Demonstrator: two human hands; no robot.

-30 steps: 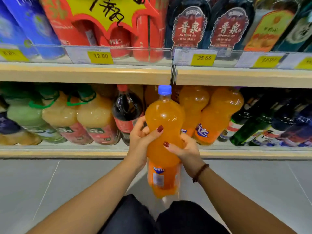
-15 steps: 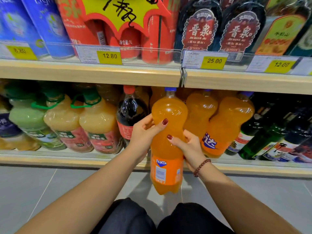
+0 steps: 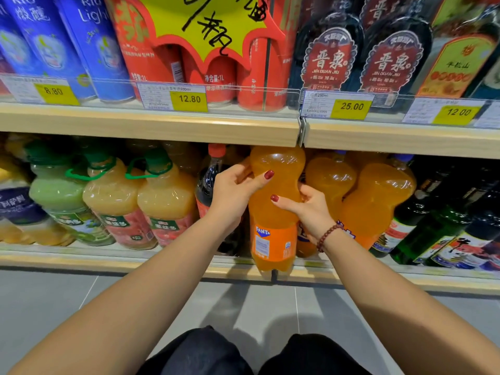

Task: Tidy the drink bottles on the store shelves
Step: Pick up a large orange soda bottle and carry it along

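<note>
Large orange Fanta bottle (image 3: 273, 212), upright, held at the front lip of the lower shelf (image 3: 167, 262); base just over the shelf edge, cap hidden behind the upper shelf board (image 3: 151, 128). Gripped at the waist by both hands: left hand (image 3: 232, 190) on the bottle's left side, fingers (image 3: 263, 178) wrapped round the upper bulge; right hand (image 3: 308, 209) on its right side, fingers closed on the narrow middle, thumb across the front. Beaded bracelet (image 3: 327, 236) on the right wrist. Immediately right of the bottle: two more orange soda bottles (image 3: 376, 201), touching one another. Further right of the bottle: dark green glass bottles (image 3: 433, 234), leaning. Immediately left of the bottle: dark cola bottle (image 3: 211, 174) with red cap, partly behind the left hand. Further left of the bottle: juice jugs (image 3: 162, 201) with green handles, pale yellow and green. Above the bottle, on the upper shelf: red cans (image 3: 243, 77), blue cans (image 3: 81, 44), dark bottles with red labels (image 3: 330, 60), yellow price tags (image 3: 189, 100). Below the bottle: grey tiled floor (image 3: 54, 301).
</note>
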